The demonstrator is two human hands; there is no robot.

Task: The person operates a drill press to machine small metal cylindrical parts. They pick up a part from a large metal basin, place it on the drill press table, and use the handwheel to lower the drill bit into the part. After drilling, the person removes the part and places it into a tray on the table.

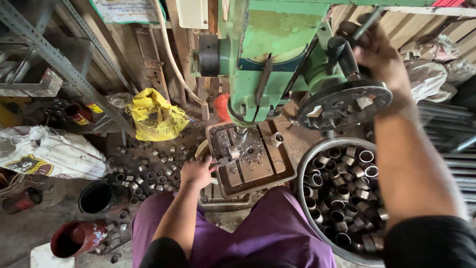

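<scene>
1. I sit at a green drill press [263, 54], looking down over my purple-clad knees at its small square table [250, 161], which is strewn with metal chips.
2. My left hand [197, 172] rests at the near left edge of that table, fingers closed on a thin flat holder that reaches in to a short metal ring [233, 153]. The ring sits on the table right under the drill bit [240, 134].
3. My right hand [379, 52] is raised at the far right, fist wrapped around a black feed handle [347, 54] of the press.
4. A second ring [276, 139] stands loose on the far right part of the table, apart from the bit.
5. A round metal tub [310, 159] full of similar rings sits near my right knee. More rings lie scattered on the floor [148, 164] to the left, beside a yellow bag [154, 116].
6. To do this well, I judge that I should keep the ring flat and centred under the bit, hold the holder steady with my fingers well clear, and pull the handle down evenly.
</scene>
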